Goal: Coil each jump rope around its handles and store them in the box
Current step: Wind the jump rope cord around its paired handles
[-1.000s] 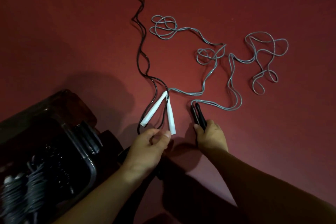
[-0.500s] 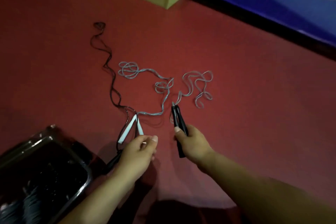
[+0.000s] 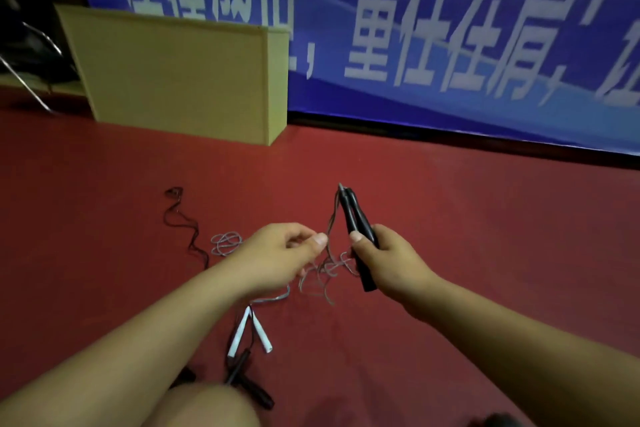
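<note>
So that winding can begin, the right hand clamps both black handles upright while the left hand pinches the grey rope taut just left of them.

Handle pair on floor, below left forearm.

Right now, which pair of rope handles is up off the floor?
The black handles gripped in the right hand. The white handles and another black pair lie on the red floor.
</note>
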The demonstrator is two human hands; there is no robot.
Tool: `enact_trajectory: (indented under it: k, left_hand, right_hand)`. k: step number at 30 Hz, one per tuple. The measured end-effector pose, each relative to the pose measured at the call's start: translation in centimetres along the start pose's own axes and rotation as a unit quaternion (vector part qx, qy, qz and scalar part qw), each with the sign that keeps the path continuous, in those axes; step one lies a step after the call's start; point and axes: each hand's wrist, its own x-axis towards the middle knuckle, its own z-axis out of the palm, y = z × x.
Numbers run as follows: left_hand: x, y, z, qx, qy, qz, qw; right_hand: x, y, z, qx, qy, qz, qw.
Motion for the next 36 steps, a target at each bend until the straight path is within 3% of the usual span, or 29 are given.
enact_trajectory:
  k: [4, 7, 12, 18, 25, 32, 34, 36]
  left_hand:
    - [-0.1, 4.6, 2.2, -0.055, -0.01, -0.02, 0.998]
    - [0.0, 6.6, 4.2, -0.095, -0.018, -0.063, 0.993]
    - [1.0, 8.4, 8.0, -0.115, -0.064, -0.07, 0.989]
    - [1.9, 9.1, 10.8, -0.152, -0.06, -0.045, 0.986]
    - [2.7, 7.4, 9.2, -0.26, -0.039, -0.006, 0.965]
    - [4.4, 4.6, 7.3, -0.238, -0.065, -0.016, 0.969]
    - [4.6, 4.3, 5.9, -0.223, -0.069, -0.033, 0.972]
    - [5.3, 3.2, 4.8, -0.203, -0.085, -0.051, 0.974]
  right_hand:
    - [-0.7, -2.1, -2.4, 0.039, 0.02, -0.039, 0.998]
    - [-1.2, -2.1, -3.7, 0.129, 0.026, -0.03, 0.991]
    - [-2.2, -0.7, -5.7, 0.349, 0.003, 0.039, 0.936]
    - [-0.8, -1.1, -7.7, 0.436, -0.038, 0.072, 0.896]
    - [1.3, -0.7, -7.0, 0.459, -0.105, 0.046, 0.881]
    - [4.1, 0.2, -3.5, 0.402, -0.13, 0.077, 0.903]
    - [4.8, 0.3, -4.1, 0.288, -0.061, 0.064, 0.954]
    - [6.5, 1.6, -4.6, 0.153, 0.081, 0.026, 0.984]
